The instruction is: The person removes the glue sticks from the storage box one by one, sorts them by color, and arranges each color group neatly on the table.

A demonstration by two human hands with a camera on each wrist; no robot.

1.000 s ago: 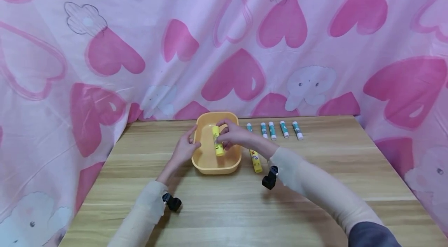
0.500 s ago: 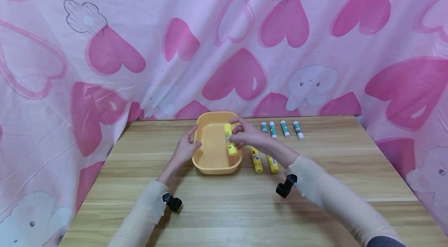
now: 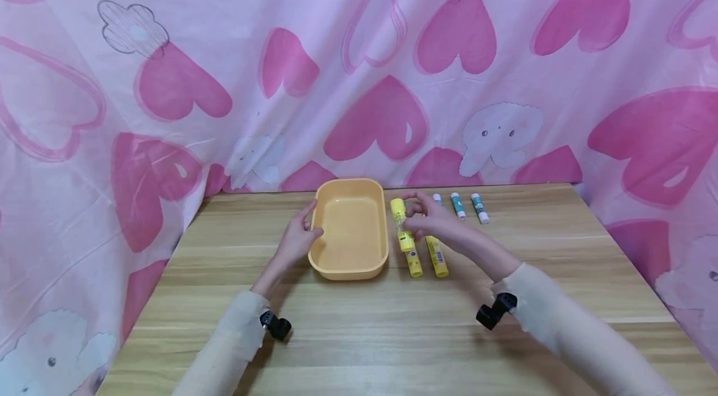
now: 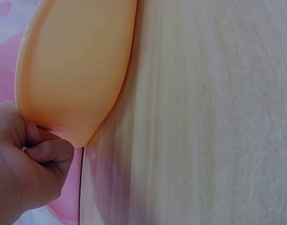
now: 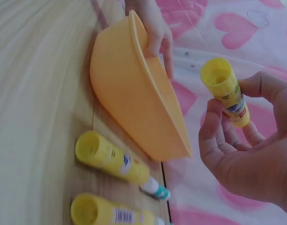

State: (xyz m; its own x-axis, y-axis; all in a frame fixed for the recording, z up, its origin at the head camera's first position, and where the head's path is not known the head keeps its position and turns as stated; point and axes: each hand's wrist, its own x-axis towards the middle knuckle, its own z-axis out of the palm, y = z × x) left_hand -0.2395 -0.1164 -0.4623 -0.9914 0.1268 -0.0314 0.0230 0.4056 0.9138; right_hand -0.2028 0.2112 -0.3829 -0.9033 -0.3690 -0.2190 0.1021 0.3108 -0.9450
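My right hand [image 3: 436, 222] pinches a yellow glue stick [image 3: 401, 224] between thumb and fingers, just right of the orange plastic basin [image 3: 348, 234]. In the right wrist view this glue stick [image 5: 231, 96] is tilted and raised off the table, its hollow end toward the camera. My left hand [image 3: 293, 239] holds the basin's left rim, with the thumb over the edge; the left wrist view has its curled fingers [image 4: 52, 152] against the basin wall [image 4: 77, 65]. Nothing lies inside the basin. Two more yellow glue sticks, one [image 3: 414, 264] partly covered and another [image 3: 437, 257], lie below the right hand.
Behind the right hand, smaller teal-and-white glue sticks [image 3: 458, 206] lie in a row toward the table's back edge, some partly hidden. A pink heart-patterned cloth [image 3: 376, 118] hangs behind the wooden table [image 3: 359, 333].
My right hand has moved right with the yellow glue stick, from over the basin to beyond its right rim. The left hand and the basin stay in place.
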